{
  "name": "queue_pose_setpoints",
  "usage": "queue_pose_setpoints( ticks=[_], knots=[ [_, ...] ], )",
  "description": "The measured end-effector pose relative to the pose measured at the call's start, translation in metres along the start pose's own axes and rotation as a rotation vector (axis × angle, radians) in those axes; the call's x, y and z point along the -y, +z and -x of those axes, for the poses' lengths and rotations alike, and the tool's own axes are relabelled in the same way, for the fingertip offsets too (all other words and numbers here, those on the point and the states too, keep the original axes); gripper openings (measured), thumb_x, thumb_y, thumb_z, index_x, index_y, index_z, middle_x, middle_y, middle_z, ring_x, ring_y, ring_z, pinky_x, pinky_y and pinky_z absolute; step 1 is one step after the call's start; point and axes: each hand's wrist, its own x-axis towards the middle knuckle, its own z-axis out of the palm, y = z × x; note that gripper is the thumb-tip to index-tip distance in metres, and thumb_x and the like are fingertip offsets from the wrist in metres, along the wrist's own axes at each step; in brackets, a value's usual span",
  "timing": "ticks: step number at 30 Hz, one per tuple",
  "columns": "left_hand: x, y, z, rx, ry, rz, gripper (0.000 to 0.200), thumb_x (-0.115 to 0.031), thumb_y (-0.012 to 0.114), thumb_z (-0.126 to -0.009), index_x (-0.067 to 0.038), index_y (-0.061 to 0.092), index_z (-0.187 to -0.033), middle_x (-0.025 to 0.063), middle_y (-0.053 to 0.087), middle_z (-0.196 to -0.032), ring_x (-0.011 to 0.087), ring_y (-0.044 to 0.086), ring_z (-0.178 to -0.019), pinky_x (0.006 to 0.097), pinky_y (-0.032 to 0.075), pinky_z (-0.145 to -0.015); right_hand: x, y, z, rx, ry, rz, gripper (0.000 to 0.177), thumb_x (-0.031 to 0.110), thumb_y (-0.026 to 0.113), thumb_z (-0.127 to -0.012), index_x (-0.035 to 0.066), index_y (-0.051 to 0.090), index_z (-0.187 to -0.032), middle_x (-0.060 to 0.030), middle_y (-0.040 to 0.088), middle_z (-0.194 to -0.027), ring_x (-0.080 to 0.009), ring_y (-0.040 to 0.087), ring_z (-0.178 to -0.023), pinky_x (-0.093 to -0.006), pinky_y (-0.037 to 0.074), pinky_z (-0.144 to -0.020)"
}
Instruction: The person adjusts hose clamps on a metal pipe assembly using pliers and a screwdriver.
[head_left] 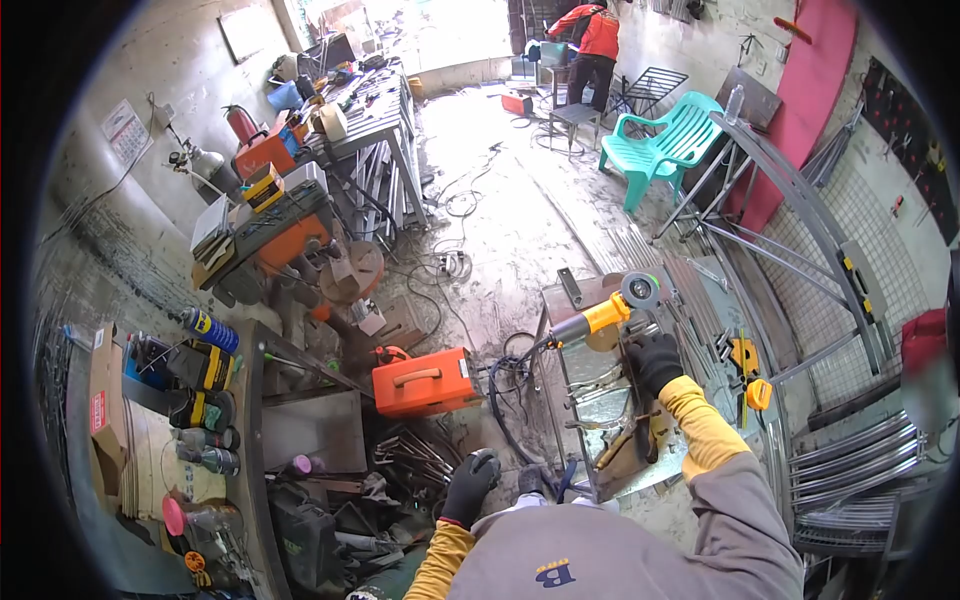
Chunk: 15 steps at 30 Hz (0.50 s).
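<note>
Angle grinder [603,314] beside right hand [655,362], exact contact unclear

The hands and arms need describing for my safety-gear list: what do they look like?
The left hand and right hand wear dark gloves. Both forearms have yellow sleeves; above the right one is a grey sleeve. No cables or markings show on them.

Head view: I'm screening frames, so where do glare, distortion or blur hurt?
Head view: glare bleaches the far pale floor; wide-angle distortion bows the edges; corners go black; a blurred patch at right; the yellow angle grinder looks fairly sharp.
</note>
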Motion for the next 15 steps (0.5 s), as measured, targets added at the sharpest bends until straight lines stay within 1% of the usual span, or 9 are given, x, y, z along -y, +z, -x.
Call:
queue_pose_setpoints(
  ticks=[5, 7, 8, 10, 15],
  knots=[
    [-0.006, 0.004, 0.005, -0.010, -0.041, 0.042, 0.034, -0.022, 0.065, -0.101, -0.002, 0.066, -0.130, 0.0019, 0.066, -0.100, 0.0096, 0.061, -0.082, 0.0264, 0.053, -0.073, -0.002, -0.003, -0.005, 0.021, 0.025, 0.055, 0.021, 0.026, 0.070, -0.087, 0.025, 0.073, -0.108, -0.0083, 0.072, -0.106, -0.0330, 0.068, -0.099, -0.0506, 0.044, -0.091],
    [-0.006, 0.003, 0.005, -0.007, -0.036, 0.036, 0.034, -0.021, 0.065, -0.101, -0.003, 0.066, -0.130, 0.0019, 0.066, -0.100, 0.0097, 0.062, -0.082, 0.0264, 0.053, -0.073, -0.001, -0.008, -0.008, 0.124, 0.052, 0.075, 0.020, 0.026, 0.066, -0.090, 0.025, 0.073, -0.109, -0.0093, 0.073, -0.104, -0.0332, 0.070, -0.097, -0.0520, 0.044, -0.090],
    [-0.005, 0.003, 0.005, -0.004, -0.030, 0.032, 0.034, -0.021, 0.065, -0.102, -0.003, 0.066, -0.130, 0.0018, 0.066, -0.101, 0.0097, 0.062, -0.082, 0.0264, 0.053, -0.073, -0.001, -0.011, -0.007, 0.125, 0.053, 0.076, 0.020, 0.026, 0.066, -0.090, 0.025, 0.073, -0.109, -0.0093, 0.073, -0.104, -0.0332, 0.070, -0.097, -0.0520, 0.044, -0.090],
    [-0.001, 0.002, 0.003, -0.004, -0.025, 0.043, 0.034, -0.021, 0.065, -0.102, -0.003, 0.066, -0.130, 0.0018, 0.066, -0.101, 0.0097, 0.062, -0.083, 0.0265, 0.053, -0.073, 0.000, -0.015, -0.007, 0.136, 0.043, 0.051, 0.023, 0.024, 0.066, -0.090, 0.026, 0.074, -0.111, -0.0085, 0.074, -0.101, -0.0333, 0.070, -0.098, -0.0514, 0.044, -0.091],
    [0.001, 0.003, 0.003, -0.015, -0.023, 0.062, 0.034, -0.022, 0.066, -0.102, -0.003, 0.066, -0.131, 0.0021, 0.067, -0.103, 0.0097, 0.062, -0.083, 0.0270, 0.053, -0.074, -0.001, -0.025, -0.005, 0.182, 0.039, 0.007, 0.023, 0.024, 0.066, -0.090, 0.028, 0.075, -0.111, -0.0084, 0.075, -0.102, -0.0325, 0.071, -0.099, -0.0509, 0.045, -0.091]
  ],
)
